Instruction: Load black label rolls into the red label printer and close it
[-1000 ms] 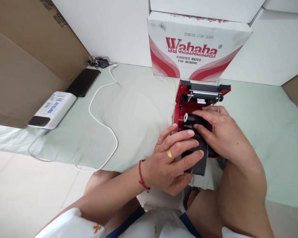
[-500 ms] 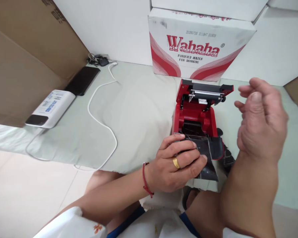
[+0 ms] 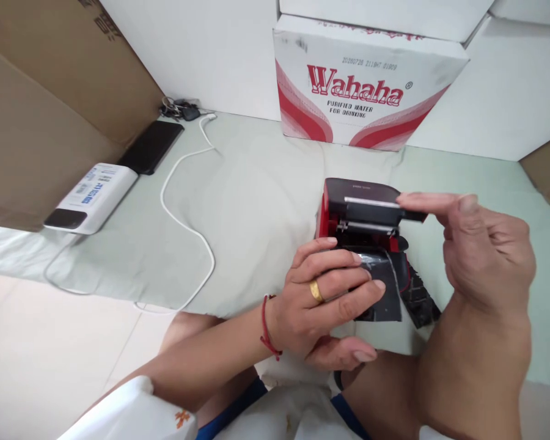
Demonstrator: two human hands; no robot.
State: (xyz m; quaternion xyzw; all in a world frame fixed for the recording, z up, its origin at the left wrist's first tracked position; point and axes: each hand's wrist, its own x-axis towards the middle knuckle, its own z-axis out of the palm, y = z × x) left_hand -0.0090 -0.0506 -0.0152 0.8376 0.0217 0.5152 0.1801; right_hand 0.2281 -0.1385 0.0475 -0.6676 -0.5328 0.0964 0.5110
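Near the cloth's (image 3: 256,201) front edge, printer (image 3: 329,215) sits with lid (image 3: 362,190) half-lowered, long axis crosswise, just left of right hand (image 3: 486,256), its fingers (image 3: 433,200) drawn together, forefinger on the lid's right corner; left hand (image 3: 321,299), fingers curled, pins film (image 3: 382,302) at the front.

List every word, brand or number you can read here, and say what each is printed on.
"Wahaha", with ®, in red: front of the white carton.
"PURIFIED WATER FOR DRINKING": same carton, under the brand.
Stamped code above the brand: too faint to read surely.
Blue label on the white power bank: too small.
Print on the printer lid: too small.
Characters on the brown cardboard: cut off.
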